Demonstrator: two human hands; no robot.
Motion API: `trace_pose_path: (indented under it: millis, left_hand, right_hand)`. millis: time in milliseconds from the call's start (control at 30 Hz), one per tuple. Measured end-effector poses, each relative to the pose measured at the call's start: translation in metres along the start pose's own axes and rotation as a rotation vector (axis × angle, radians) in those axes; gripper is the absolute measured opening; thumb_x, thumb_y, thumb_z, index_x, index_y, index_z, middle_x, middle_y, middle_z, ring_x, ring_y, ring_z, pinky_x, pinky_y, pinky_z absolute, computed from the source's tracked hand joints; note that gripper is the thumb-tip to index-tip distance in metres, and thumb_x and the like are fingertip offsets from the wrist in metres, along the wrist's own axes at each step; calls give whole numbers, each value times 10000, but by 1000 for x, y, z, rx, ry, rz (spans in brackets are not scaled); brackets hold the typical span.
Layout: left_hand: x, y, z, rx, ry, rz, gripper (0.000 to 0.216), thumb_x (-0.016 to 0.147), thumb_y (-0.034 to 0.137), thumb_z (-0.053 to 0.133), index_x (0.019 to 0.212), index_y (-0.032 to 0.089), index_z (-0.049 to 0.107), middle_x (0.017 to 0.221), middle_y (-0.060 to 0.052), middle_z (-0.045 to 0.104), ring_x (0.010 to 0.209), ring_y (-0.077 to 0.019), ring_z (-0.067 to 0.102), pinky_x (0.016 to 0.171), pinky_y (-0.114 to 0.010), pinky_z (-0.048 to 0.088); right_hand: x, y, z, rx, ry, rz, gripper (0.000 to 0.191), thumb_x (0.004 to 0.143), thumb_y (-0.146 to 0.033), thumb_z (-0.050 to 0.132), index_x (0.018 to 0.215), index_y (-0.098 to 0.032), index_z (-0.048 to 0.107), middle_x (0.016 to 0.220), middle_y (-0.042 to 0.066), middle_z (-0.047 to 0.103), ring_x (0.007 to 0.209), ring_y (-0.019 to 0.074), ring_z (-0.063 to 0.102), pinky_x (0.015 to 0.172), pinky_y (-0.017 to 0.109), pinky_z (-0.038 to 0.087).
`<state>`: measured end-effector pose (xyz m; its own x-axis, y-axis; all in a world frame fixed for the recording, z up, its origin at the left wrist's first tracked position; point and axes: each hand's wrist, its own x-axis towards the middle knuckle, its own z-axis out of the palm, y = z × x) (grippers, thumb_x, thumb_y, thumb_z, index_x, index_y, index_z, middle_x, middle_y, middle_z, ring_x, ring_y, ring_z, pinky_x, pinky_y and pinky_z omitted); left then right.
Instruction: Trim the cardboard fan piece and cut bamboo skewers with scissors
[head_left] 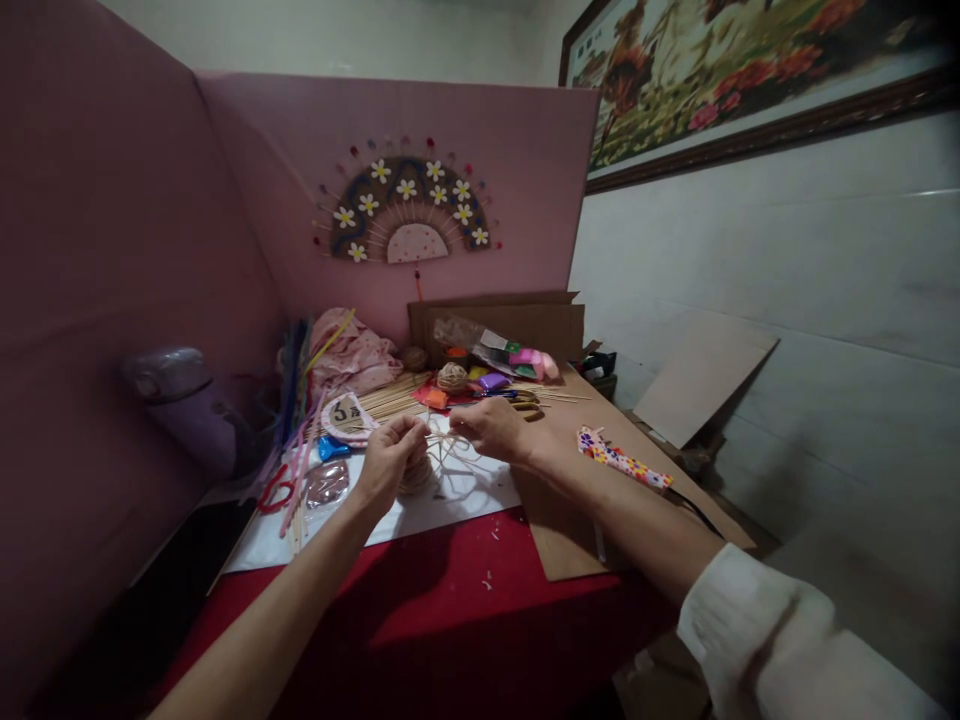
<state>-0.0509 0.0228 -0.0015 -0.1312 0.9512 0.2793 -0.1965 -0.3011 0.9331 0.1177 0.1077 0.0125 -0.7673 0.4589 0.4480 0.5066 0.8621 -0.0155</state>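
Both hands meet over a white sheet (pixel 480 492) on the table, pinching thin beige twine (pixel 444 440). My left hand (pixel 391 455) is closed on it, fingertips together. My right hand (pixel 491 428) is closed around another part just to the right. Strands cross between the hands, and loose loops hang below onto the sheet; whether they form a knot I cannot tell. Beneath my left hand sits a twine ball (pixel 417 478), partly hidden by the fingers. A second twine ball (pixel 452 377) lies farther back, beyond my hands.
Bamboo sticks (pixel 394 395), scissors (pixel 525 400), clay packets (pixel 493 382) and pink cloth (pixel 352 350) crowd the back. Pipe cleaners (pixel 296 465) lie left. Cardboard (pixel 559 520) and a flowered strip (pixel 622 460) are at right. A decorated fan (pixel 409 190) hangs on the pink partition (pixel 262 150).
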Motion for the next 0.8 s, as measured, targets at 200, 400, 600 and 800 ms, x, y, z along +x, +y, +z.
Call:
trace_pose_path:
  millis: [200, 400, 600, 800]
  left_hand:
    - [-5, -5, 2, 4, 93, 63, 207, 689, 270, 686, 638, 125, 547, 464, 73, 393, 414, -23, 298, 409, -152, 201]
    - [-16, -4, -8, -19, 155, 101, 190, 692, 269, 683, 633, 138, 559, 451, 81, 362, 408, -28, 285, 409, -164, 200]
    - [-16, -4, 0, 206, -10, 68, 187, 673, 312, 691, 652, 137, 627, 503, 14, 540, 458, -84, 449, 448, -209, 327]
    - [-5, 13, 20, 518, 143, 333, 216, 748, 314, 622, 902, 170, 669, 792, -42, 650, 625, -123, 529, 601, -245, 412]
  right_hand:
    - [14, 1, 1, -44, -54, -56, 164, 854, -218, 479, 926, -208, 626, 776, 45, 678, 709, 152, 577, 583, 242, 264]
    - [16, 36, 1, 14, 3, 231, 119, 794, -171, 530, 806, -164, 649, 720, 83, 659, 670, 174, 560, 567, 247, 257]
    - [23, 41, -3, 185, 117, 318, 246, 873, -286, 446, 804, -140, 631, 726, 38, 637, 628, 120, 529, 551, 208, 300]
    - [18, 6, -26, 356, 144, 210, 251, 858, -303, 483, 763, -123, 629, 660, 6, 591, 580, 91, 484, 538, 193, 311]
